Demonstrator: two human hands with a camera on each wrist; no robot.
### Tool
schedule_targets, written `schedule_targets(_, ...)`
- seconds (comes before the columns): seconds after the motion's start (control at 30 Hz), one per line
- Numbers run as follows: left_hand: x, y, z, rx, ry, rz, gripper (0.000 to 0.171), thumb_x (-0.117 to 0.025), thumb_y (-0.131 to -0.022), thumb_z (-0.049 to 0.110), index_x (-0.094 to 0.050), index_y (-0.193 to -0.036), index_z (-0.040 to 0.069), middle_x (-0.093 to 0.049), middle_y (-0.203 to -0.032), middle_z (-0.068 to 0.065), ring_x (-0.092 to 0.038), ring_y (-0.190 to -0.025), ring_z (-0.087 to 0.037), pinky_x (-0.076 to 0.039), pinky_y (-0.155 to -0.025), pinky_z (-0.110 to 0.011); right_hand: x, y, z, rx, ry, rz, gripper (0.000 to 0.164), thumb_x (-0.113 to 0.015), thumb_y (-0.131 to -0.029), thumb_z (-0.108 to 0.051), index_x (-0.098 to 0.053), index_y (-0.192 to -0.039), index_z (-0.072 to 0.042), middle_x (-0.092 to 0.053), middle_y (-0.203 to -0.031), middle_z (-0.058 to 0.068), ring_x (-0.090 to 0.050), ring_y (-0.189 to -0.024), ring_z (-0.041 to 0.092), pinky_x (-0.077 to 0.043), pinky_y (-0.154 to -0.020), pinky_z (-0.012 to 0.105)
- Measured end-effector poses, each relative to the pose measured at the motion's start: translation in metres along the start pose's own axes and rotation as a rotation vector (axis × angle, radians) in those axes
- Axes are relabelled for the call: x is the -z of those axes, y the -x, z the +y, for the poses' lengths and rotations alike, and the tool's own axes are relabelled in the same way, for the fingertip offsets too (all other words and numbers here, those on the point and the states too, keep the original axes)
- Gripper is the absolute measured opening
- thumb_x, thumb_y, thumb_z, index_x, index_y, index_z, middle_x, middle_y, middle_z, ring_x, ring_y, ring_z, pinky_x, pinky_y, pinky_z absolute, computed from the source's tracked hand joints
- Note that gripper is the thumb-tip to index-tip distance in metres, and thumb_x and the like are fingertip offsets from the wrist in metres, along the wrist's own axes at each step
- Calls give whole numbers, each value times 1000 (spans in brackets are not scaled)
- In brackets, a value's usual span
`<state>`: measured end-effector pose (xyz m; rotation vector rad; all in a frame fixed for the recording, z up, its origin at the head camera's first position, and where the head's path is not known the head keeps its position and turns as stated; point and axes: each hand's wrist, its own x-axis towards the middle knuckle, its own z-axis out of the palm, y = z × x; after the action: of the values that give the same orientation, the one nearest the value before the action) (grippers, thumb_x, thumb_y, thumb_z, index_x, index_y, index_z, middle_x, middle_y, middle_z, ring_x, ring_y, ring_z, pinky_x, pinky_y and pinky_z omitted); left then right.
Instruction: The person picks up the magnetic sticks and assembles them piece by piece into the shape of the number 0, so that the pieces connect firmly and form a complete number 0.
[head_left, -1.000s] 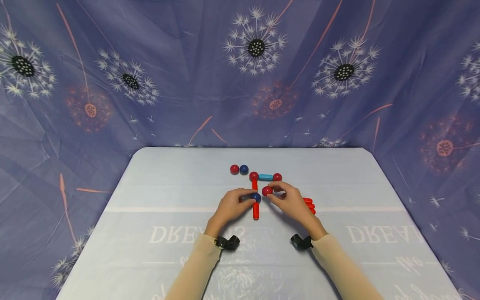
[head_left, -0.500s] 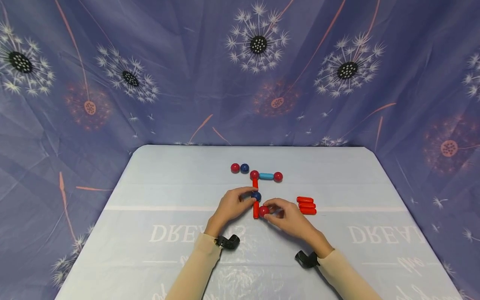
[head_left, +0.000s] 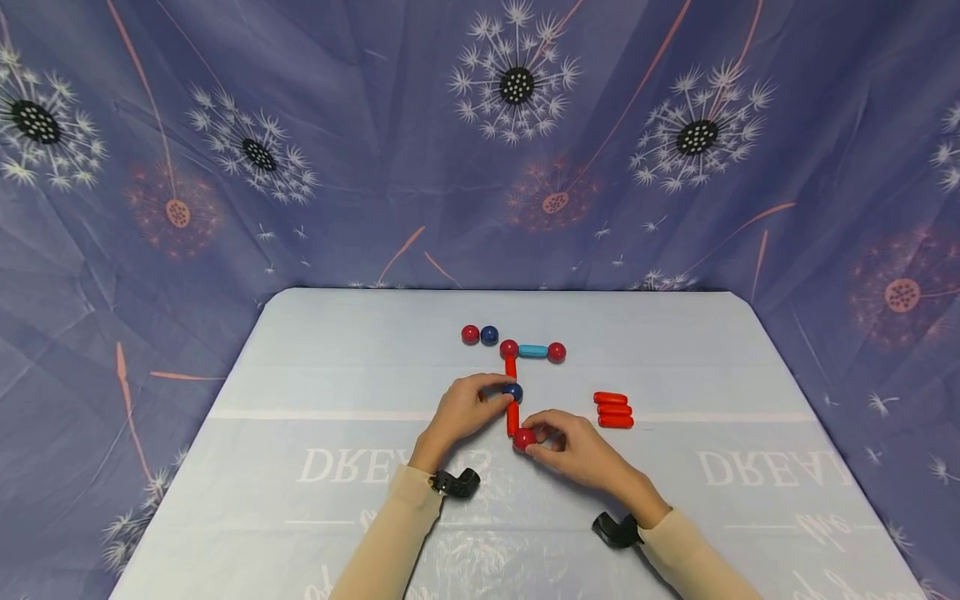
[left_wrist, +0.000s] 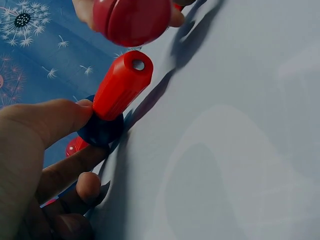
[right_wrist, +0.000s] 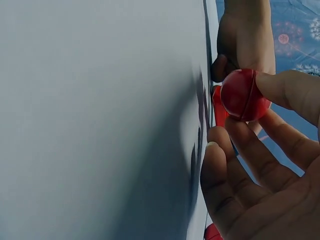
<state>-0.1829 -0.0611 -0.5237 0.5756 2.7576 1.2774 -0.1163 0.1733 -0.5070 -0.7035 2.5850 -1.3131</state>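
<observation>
Left fingers (left_wrist: 75,164): pinching a blue ball (left_wrist: 102,132), closed about it
Right fingers (right_wrist: 257,154): pinching a red ball (right_wrist: 240,95) between thumb and fingertips
Joining well: likely calling for holding the red rod (left_wrist: 120,89) still and meeting its silvery end squarely
Red ball: hovering just off that end, toward the worktop's (head_left: 300,387) near edge, shining, its seam showing
</observation>
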Motion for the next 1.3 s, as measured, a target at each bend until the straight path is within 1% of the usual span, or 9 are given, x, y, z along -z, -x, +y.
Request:
schedule_targets(0.1, 0, 0, 0, 2, -1, 4, 29, -73, -95, 33, -76, -123, 25, -74, -106, 4, -49, -60, -5, -41, -56, -23, -2, 1, -1, 11, -13, -25, 28, -79, -91, -20, -71, -118, -23, -69, -99, -11, -63, -86, 6, -55, -73, 24)
schedule_targets(0.27, 0, 0, 0, 3, 1, 11, 29, -74, -95, 32, -76, -123, 25, -74, -104, 4, -49, -61, -5, -40, -56, -23, -4, 0, -1, 30, -6, -40, 28, -79, -92, -21, -71, -118, -21, -69, -99, -10, -61, -85, 6, -54, -71, 23)
schedule_targets(0.5, 0, 0, 0, 0, 5, 13, 29, -74, -95, 33, -77, -122, 25, -74, -106, 4, -50, -62, -5, -40, -56, -23, -5, -2, -2, 23, 17, -67, 29, -80, -91, -20, -71, -118, -19, -68, -98, -8, -61, -86, 11, -53, -72, 23)
schedule_targets(0.7, 0, 0, -1, -10, 15, 16, 29, -74, -95, 34, -77, -122, 24, -75, -105, 3, -49, -62, -5, -41, -57, -23, -6, -3, -2, 37, 32, -65, 29, -80, -91, -19, -70, -119, -18, -66, -98, -8, -60, -84, 10, -54, -72, 23)
schedule_targets(1.0, -1, 0, -1, 13, 13, 12, 29, -75, -94, 34, -77, -122, 26, -73, -100, 6, -49, -62, -6, -40, -57, -23, -6, -4, -3, 24, 39, -69, 28, -79, -92, -19, -69, -118, -18, -66, -98, -9, -59, -83, 5, -53, -72, 23)
schedule_targets(1.2, -2, 0, -2, -1, 11, 17, 29, -74, -94, 35, -77, -122, 25, -74, -103, 4, -48, -61, -5, -40, -56, -22, -6, -5, -2, 13, 45, -74, 29, -80, -91, -21, -69, -118, -20, -66, -98, -10, -60, -84, 7, -53, -73, 23)
schedule_targets(1.23, -2, 0, -2, -3, 11, 17, 30, -74, -94, 35, -77, -122, 25, -74, -103, 4, -48, -61, -4, -39, -56, -22, -6, -5, -2, 13, 46, -75, 29, -80, -91, -21, -69, -118, -20, -66, -98, -10, -60, -84, 7, -53, -73, 23)
schedule_targets(1.3, -2, 0, -2, -5, 8, 15, 31, -74, -95, 35, -76, -123, 24, -73, -97, 2, -47, -59, -5, -38, -56, -22, -6, -5, -1, 11, 49, -77, 29, -80, -91, -22, -69, -118, -21, -66, -98, -10, -60, -84, 8, -53, -74, 23)
